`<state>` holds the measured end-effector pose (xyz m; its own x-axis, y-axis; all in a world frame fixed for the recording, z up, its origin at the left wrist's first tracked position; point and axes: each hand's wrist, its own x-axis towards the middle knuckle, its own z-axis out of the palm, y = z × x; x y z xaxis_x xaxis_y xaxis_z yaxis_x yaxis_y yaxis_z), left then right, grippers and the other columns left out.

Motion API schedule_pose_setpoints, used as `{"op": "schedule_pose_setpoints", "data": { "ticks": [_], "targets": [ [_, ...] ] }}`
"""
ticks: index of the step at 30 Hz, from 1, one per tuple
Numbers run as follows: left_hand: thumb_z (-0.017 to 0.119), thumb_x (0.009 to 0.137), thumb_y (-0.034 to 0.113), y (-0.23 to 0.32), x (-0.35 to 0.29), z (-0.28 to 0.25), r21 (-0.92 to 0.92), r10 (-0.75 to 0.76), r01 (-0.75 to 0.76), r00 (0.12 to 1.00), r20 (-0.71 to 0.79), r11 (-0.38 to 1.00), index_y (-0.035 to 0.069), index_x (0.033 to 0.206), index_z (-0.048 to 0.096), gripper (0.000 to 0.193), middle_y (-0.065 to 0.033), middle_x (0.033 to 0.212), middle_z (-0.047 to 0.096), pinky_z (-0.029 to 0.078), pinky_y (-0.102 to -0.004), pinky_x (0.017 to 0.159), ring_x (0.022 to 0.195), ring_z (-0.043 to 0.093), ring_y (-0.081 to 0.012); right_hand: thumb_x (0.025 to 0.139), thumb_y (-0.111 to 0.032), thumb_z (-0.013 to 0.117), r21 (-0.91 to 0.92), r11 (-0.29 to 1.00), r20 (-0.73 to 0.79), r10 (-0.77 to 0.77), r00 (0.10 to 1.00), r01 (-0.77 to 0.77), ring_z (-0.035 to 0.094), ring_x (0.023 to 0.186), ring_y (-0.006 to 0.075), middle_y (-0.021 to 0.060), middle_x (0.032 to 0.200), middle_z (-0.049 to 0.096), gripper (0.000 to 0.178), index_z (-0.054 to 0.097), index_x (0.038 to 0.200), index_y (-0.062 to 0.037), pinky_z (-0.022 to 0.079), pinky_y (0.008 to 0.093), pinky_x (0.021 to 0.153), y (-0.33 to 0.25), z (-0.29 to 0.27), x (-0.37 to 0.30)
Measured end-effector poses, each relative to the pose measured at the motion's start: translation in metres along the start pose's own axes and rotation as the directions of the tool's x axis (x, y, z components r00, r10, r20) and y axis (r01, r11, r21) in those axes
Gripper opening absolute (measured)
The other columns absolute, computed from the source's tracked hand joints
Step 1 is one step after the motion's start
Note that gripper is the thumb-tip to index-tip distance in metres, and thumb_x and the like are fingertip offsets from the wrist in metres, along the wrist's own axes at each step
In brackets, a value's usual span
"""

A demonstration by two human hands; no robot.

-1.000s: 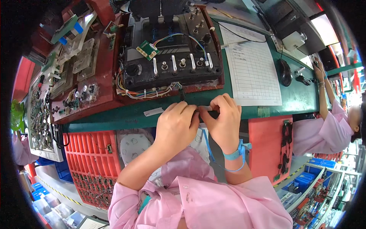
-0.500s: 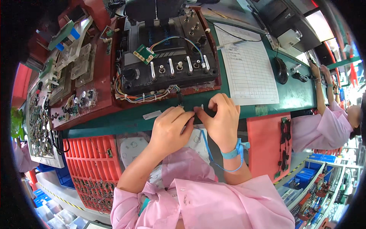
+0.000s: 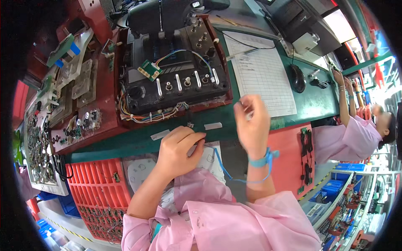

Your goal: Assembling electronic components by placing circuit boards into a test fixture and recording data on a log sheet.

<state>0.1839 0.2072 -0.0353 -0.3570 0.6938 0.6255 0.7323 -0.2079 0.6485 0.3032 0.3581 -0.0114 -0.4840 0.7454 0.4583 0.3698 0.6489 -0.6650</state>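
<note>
My left hand (image 3: 180, 150) is over the near edge of the green bench (image 3: 100, 144), its thumb and forefinger pressed together. What they pinch, if anything, is hidden. Raised to its right is my right hand (image 3: 254, 123), near the lower left corner of a printed form (image 3: 268, 90). Its fingers curl, but motion smears the tips. A blue wrist strap (image 3: 264, 159) with a cord circles that wrist. Two white paper strips, one left (image 3: 160, 134) and one right (image 3: 213, 126), lie close to my left hand.
A black switch panel (image 3: 138, 98) in a red box carries a small green circuit board (image 3: 150, 70) on wires. Circuit boards fill a tray (image 3: 44, 138) at left. Red racks (image 3: 96, 178) and a red board (image 3: 276, 154) stand below the bench. A mouse (image 3: 298, 78) and a co-worker (image 3: 351, 134) are right.
My right hand has parted from my left and moved up and right. The left hand has shifted slightly down and left. The right-hand paper strip now shows.
</note>
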Motion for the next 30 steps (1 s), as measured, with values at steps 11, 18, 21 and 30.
{"op": "schedule_pose_setpoints", "data": {
  "ticks": [11,18,21,30],
  "targets": [
    [0.067,0.066,-0.005,-0.002,-0.002,-0.01,-0.162,-0.074,0.088,0.993,0.092,0.983,0.0,0.081,0.065,0.016,-0.0102,0.069,0.06,0.046,-0.0328,0.053,0.06,0.057,-0.0249,0.074,-0.004,0.058,-0.555,0.37,0.551,-0.507,0.663,0.745,0.061,0.092,0.0307,0.0099,0.09,0.063,0.014,0.062,0.087,-0.0064,0.049,0.0448,0.075,0.085,0.016,0.172],
    [0.066,0.068,-0.008,-0.003,0.0,-0.01,-0.242,-0.053,0.076,0.993,0.102,0.967,0.0,0.081,0.067,0.016,-0.0058,0.065,0.057,0.035,-0.0249,0.043,0.05,0.046,-0.0131,0.091,-0.016,0.053,-0.522,0.807,-0.144,-0.402,0.904,0.276,0.06,0.059,0.0263,0.0084,0.075,0.055,0.016,0.053,0.081,-0.0041,0.046,0.0315,0.049,0.052,-0.026,0.136],
    [0.066,0.067,-0.008,-0.006,-0.005,-0.012,-0.245,-0.028,0.053,0.994,0.101,0.968,0.0,0.081,0.067,0.016,-0.0067,0.065,0.058,0.036,-0.026,0.043,0.05,0.047,-0.0146,0.099,-0.027,0.044,0.475,0.875,-0.081,-0.061,0.995,0.092,0.06,0.056,0.0146,0.0048,0.068,0.057,0.03,0.054,0.084,-0.0027,0.041,0.0223,0.044,0.002,-0.038,0.08],
    [0.067,0.065,-0.005,-0.006,-0.001,-0.011,-0.236,-0.005,0.041,0.989,0.15,0.971,0.002,0.081,0.065,0.017,-0.0079,0.066,0.057,0.046,-0.0331,0.051,0.058,0.057,-0.0235,0.081,-0.006,0.068,0.492,0.827,0.247,0.167,0.954,-0.272,0.035,0.053,0.0016,-0.0045,0.056,0.044,0.026,0.048,0.065,-0.0029,0.026,0.0208,0.046,-0.03,0.001,-0.01]
  ]
}}
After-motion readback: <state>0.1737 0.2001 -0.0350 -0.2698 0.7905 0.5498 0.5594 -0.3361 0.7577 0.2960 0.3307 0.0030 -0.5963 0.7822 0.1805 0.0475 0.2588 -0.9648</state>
